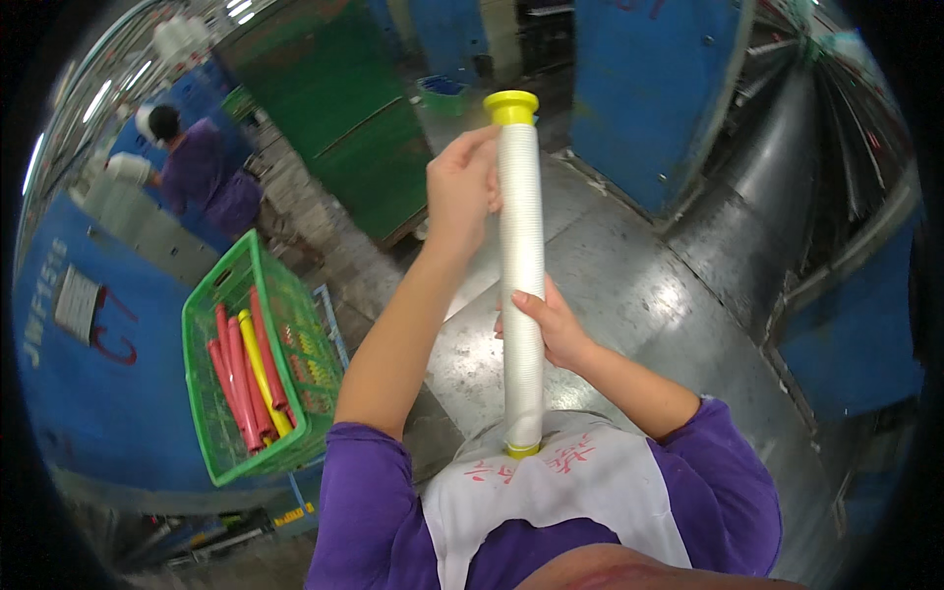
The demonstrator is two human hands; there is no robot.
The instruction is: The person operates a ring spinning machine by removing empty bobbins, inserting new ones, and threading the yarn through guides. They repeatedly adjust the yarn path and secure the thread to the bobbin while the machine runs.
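Note:
A long yarn bobbin [521,226], wound with white yarn and showing yellow at both ends, stands before me with its flared end away from me. Its near end rests against my white apron [600,482]. My right hand [553,323] is closed round the bobbin below its middle, thumb on top. Beside the far end, my left hand [460,182] is closed with the fingertips drawn together at the bobbin's left side. Whatever those fingers pinch is hidden or too fine to make out.
At left is a green plastic basket [218,462] with several red tubes [236,379] and a yellow tube [261,369]. Blue machine panels [649,98] flank both sides. A green panel [324,118] stands ahead. Another person [206,172] in purple works at far left.

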